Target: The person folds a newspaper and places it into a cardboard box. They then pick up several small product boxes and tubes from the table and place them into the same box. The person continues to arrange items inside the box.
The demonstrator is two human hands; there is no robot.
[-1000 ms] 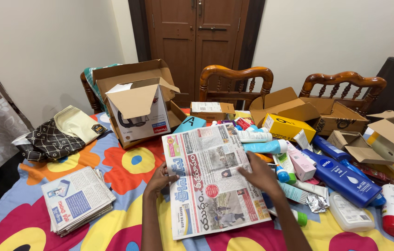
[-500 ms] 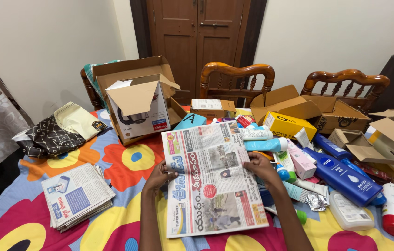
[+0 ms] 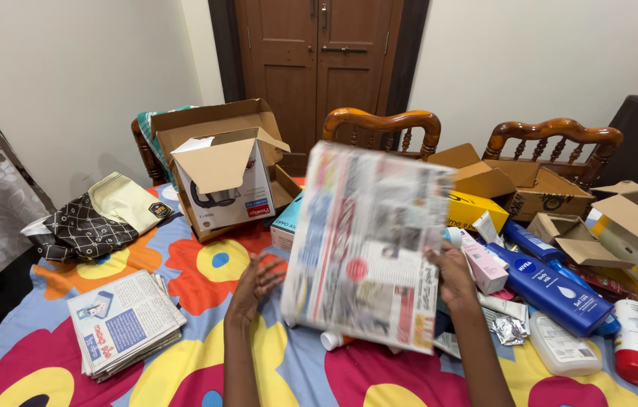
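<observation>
A newspaper sheet (image 3: pixel 368 241) is raised off the table and tilted upright, blurred by motion. My right hand (image 3: pixel 452 277) grips its right edge. My left hand (image 3: pixel 259 277) is at the sheet's lower left edge with the fingers spread, and no grip on the paper shows. Under the raised sheet a small white tube with an orange cap (image 3: pixel 332 341) lies on the flowered tablecloth (image 3: pixel 206 275).
A stack of folded newspapers (image 3: pixel 125 320) lies at the left. An open cardboard box (image 3: pixel 222 177) stands behind. On the right are a blue bottle (image 3: pixel 552 288), a pink carton (image 3: pixel 485 264), a yellow box (image 3: pixel 477 209), a red-capped bottle (image 3: pixel 634 343) and open cartons (image 3: pixel 635 226). Wooden chairs (image 3: pixel 379 128) stand behind the table.
The newspaper, flat on the table before, has been lifted and swung upright. My right hand rose with it; my left hand's fingers have spread at its edge. A tube beneath is uncovered.
</observation>
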